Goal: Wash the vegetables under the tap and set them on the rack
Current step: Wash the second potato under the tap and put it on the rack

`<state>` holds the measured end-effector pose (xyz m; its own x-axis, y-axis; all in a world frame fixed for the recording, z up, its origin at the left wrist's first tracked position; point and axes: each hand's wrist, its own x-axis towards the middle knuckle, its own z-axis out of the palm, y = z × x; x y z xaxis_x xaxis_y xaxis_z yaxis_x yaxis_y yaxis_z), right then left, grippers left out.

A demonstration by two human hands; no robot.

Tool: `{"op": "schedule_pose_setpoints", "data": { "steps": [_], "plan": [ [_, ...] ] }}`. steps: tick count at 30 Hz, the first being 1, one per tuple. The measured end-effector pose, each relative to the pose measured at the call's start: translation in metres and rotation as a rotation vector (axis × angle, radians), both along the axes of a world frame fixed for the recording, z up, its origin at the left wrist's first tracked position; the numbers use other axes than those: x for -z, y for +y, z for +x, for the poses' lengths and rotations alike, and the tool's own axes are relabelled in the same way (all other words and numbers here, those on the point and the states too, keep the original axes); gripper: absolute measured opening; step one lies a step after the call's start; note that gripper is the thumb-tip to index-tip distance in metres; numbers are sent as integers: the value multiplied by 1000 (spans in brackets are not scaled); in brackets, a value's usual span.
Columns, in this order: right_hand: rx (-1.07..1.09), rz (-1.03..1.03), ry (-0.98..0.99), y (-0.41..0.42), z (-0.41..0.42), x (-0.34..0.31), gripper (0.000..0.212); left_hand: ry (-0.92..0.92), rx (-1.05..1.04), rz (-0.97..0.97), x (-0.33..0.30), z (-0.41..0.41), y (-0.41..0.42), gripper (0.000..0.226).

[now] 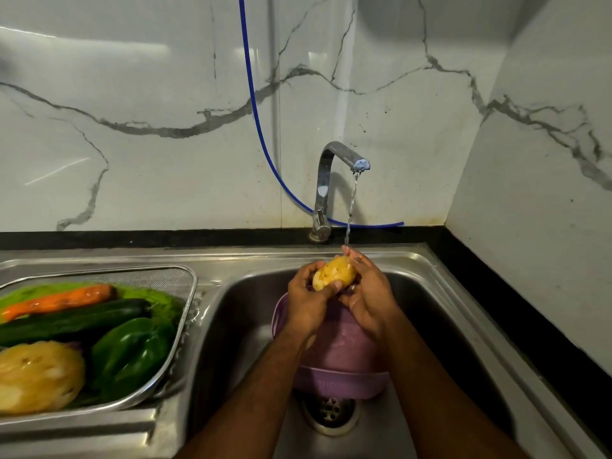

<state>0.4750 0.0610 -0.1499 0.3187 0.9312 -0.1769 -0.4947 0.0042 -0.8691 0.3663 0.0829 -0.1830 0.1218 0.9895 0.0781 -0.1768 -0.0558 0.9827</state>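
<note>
Head view has both hands at centre frame over the sink (430,293): the left hand (306,299) and right hand (367,293) each hold a closed grip on a yellow potato (332,271), right under the thin stream from the tap (341,160). To do this well, he should turn the potato so the water reaches every side, thumbs rubbing the skin. At lower left, the rack (185,309) already carries a carrot (63,299), cucumber (73,321), green pepper (132,352) and another potato (36,376).

My hands (334,293) hide most of bowl (341,352); rack (185,313) and its potato (36,376) cut off at left edge.
</note>
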Motion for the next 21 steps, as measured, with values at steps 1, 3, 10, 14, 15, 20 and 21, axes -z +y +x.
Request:
{"op": "schedule_pose_setpoints", "data": {
  "steps": [1, 3, 10, 14, 15, 20, 21],
  "plan": [
    [-10, -1, 9, 0, 0, 0, 25, 22, -12, 14, 0, -1, 0, 45],
    [1, -12, -2, 2, -2, 2, 24, 51, -50, 23, 1, 0, 0, 49],
    [110, -73, -82, 0, 5, 2, 8, -371, -117, -318, -7, 5, 1, 40],
    [128, -86, -100, -1, 2, 5, 9, -316, 47, -305, -6, 5, -6, 43],
    [112, -83, -112, -2, 1, 4, 13, -307, 90, -297, -6, 6, -7, 49],
    [94, -107, -292, -1, 1, 13, 11, -263, 156, -301, -10, 7, -11, 58],
    [119, -118, -330, -1, 2, 15, 9, -255, 161, -306, -10, 7, -11, 54]
  ]
}}
